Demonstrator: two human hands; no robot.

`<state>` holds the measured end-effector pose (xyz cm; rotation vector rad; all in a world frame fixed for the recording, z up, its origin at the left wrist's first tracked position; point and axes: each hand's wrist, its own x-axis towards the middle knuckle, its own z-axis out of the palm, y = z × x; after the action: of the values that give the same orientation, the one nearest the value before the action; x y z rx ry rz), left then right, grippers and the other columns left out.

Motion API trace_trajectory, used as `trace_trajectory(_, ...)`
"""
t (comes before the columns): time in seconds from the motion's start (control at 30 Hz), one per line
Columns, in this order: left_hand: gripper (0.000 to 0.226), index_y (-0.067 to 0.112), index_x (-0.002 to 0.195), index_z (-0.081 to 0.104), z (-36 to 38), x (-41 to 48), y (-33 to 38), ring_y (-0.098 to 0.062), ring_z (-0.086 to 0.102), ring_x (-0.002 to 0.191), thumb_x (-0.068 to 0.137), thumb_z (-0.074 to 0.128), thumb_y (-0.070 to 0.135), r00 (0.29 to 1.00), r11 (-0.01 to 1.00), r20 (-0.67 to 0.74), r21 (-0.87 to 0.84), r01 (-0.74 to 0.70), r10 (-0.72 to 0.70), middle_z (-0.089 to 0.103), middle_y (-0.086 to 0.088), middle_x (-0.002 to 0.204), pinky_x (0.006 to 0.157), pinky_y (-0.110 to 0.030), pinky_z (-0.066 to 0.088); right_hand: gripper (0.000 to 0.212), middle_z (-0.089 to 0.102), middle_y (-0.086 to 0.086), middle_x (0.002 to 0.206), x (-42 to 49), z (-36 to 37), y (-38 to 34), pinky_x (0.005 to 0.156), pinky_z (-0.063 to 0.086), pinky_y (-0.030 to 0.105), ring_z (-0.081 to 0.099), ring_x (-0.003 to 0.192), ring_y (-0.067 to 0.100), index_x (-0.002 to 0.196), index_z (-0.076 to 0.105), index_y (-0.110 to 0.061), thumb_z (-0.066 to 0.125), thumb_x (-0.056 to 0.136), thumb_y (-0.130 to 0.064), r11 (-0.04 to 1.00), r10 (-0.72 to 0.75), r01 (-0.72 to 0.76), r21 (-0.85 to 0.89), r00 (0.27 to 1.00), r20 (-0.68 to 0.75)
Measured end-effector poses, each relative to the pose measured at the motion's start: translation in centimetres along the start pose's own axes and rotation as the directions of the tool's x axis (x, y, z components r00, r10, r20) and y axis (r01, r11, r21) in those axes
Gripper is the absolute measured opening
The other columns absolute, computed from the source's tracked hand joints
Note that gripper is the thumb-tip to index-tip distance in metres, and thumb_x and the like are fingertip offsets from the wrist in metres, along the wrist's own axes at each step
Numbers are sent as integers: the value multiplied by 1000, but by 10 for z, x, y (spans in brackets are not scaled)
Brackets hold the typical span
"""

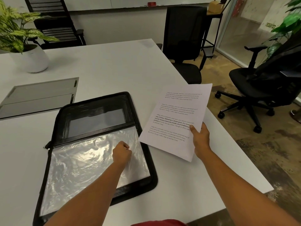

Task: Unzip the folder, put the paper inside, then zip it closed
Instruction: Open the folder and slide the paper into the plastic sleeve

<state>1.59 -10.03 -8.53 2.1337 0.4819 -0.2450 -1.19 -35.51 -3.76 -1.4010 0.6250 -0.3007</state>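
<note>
Folder [91, 101] lies unzipped, plastic sleeves [78, 162] inside; right hand [201, 139] holds paper [177, 115] outside.

Free tabletop [114, 70] between folder [97, 97] and plant [19, 33]

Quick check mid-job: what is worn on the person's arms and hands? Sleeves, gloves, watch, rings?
The left hand and right hand are ungloved, with no ring or watch visible. Both forearms are uncovered to the frame edge; no sleeve shows. A strip of red clothing sits at the bottom edge.
</note>
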Motion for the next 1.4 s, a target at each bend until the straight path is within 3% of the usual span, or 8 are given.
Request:
trace_trajectory(0.13,40,10,84,65,-9,-4,6,-17,47,49,80,34,-15,985,991,147,91,-101,87,64,-25,99,47,-23,37,38,56,10,128,-1,-2,-3,97,45,38,54,109,22,130,46,-12,51,93,-7,1000,2,-2,-16,1000,20)
trace_trajectory(0.23,40,1,92,70,-18,-8,12,-9,42,47,85,32,-12,963,954,230,225,-196,143,63,-23,115,37,-10,32,38,57,10,127,-2,-2,-5,94,46,38,55,107,23,130,45,-12,51,93,-8,999,3,-1,-43,999,50)
trace_trajectory(0.53,28,2,91,71,-41,-11,20,-10,48,64,91,44,10,861,726,474,525,-445,185,66,-11,100,54,-15,34,40,56,9,129,-11,18,-9,93,46,37,54,106,20,133,43,-15,49,94,-10,990,25,-3,-141,987,159)
trace_trajectory(0.7,33,18,81,67,-54,-20,24,-18,61,81,92,42,36,813,532,569,653,-539,125,69,-2,97,74,-29,44,38,55,11,129,-16,34,-13,86,47,34,54,101,20,132,43,-13,48,95,-11,976,20,25,-216,979,204)
trace_trajectory(0.87,48,19,102,66,-54,-31,26,-11,53,74,87,44,59,749,505,625,584,-635,219,58,5,84,70,-24,41,37,56,11,129,-21,57,-12,80,47,30,54,96,18,132,43,-12,46,95,-10,977,7,26,-213,988,152)
trace_trajectory(1.0,32,20,101,65,-52,-42,27,-1,41,58,87,55,47,669,409,648,534,-740,364,45,16,69,56,-11,30,35,58,12,126,-27,75,-5,82,48,31,54,94,18,129,46,-12,45,95,-8,983,-2,9,-182,999,35)
trace_trajectory(1.17,22,18,102,65,-48,-58,24,-7,51,76,91,54,34,624,352,631,515,-782,461,64,3,99,67,-16,34,35,61,12,121,-38,95,8,75,49,30,55,87,18,130,45,-14,43,96,-9,988,15,-29,-152,996,-92)
trace_trajectory(1.4,25,13,108,62,-34,-71,11,-19,62,93,96,46,27,575,312,593,492,-813,563,64,-1,106,66,-20,35,33,63,13,120,-59,110,31,72,52,29,65,98,30,130,44,-14,42,97,-12,989,48,-74,-124,978,-202)
